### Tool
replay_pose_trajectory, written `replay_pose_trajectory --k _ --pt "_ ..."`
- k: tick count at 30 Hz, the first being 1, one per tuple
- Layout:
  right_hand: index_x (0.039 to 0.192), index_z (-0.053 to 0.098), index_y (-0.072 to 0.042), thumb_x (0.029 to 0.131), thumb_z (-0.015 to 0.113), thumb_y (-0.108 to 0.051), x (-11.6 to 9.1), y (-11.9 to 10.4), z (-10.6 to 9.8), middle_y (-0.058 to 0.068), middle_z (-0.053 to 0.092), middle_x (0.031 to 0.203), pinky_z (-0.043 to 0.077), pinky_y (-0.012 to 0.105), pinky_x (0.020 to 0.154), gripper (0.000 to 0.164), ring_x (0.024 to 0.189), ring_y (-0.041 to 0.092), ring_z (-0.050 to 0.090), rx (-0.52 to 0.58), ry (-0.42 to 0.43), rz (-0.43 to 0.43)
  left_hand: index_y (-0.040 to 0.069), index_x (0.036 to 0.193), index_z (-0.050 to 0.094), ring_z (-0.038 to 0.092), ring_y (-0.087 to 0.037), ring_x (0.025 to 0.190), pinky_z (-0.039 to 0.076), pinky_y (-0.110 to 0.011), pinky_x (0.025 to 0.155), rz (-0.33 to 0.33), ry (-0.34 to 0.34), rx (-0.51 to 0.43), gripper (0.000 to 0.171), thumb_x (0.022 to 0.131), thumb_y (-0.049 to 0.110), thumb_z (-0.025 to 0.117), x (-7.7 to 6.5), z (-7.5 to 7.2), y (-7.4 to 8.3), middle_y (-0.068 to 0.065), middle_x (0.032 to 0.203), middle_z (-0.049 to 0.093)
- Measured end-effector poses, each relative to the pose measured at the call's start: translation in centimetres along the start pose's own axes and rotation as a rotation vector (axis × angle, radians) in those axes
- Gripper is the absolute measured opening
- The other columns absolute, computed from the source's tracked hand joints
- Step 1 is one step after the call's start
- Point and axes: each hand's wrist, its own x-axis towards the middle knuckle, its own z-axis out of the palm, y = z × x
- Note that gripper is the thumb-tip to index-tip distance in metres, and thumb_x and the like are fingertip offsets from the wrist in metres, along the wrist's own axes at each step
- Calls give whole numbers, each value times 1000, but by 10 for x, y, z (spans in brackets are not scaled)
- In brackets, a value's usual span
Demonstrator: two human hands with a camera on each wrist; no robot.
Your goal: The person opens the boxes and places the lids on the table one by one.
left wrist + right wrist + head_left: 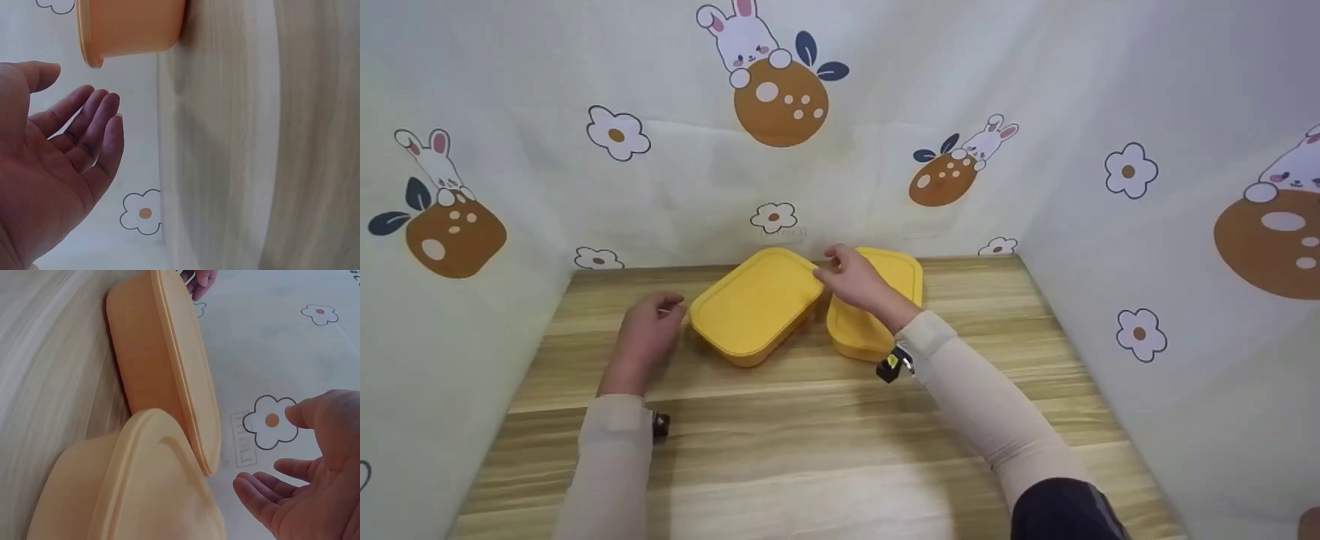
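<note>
Two yellow lidded boxes stand near the back wall. The left box [757,300] is turned at an angle, and the right box [901,271] lies partly behind my right forearm. Just left of the left box is my left hand [649,330], its fingers loosely bent and holding nothing. A gap parts that hand [67,140] from the box [135,25] in the left wrist view. My right hand [855,281] hovers over the boxes near where they come close. In the right wrist view this hand [315,467] has relaxed fingers, apart from both lids.
The boxes stand on a wood-grain table [780,450]. A pale cloth wall [675,180] printed with rabbits and flowers closes off the back, and similar walls rise at the left and right [1185,262].
</note>
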Motion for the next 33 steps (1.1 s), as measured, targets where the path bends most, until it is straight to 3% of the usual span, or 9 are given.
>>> replay_pose_trajectory --k 10,20,29,33 --pt "156 54 4 110 66 -31 25 -20 18 24 57 157 52 44 114 58 137 31 61 -42 0 42 0 151 62 60 -35 125 53 -47 101 -57 39 -30 51 116 36 52 3 5 -2 -21 140 64" --pt "169 38 2 111 63 -34 38 -25 30 21 44 171 36 44 129 72 151 31 49 -47 -101 171 -3 157 56 56 -38 139 50 -52 114 -68 23 -100 58 114 36 50 9 14 4 -24 153 58" --pt "167 40 3 110 63 -31 44 -26 37 21 52 164 47 38 118 70 129 28 58 -108 -78 194 -4 157 55 55 -40 139 47 -54 119 -84 -5 -94 58 115 36 52 15 21 5 -27 154 57" --pt "159 48 5 108 63 -24 45 -27 40 20 64 143 53 34 101 61 113 27 62 -171 -68 183 -4 155 57 58 -38 133 50 -51 115 -92 -7 -93 55 114 32 55 18 24 5 -27 149 59"
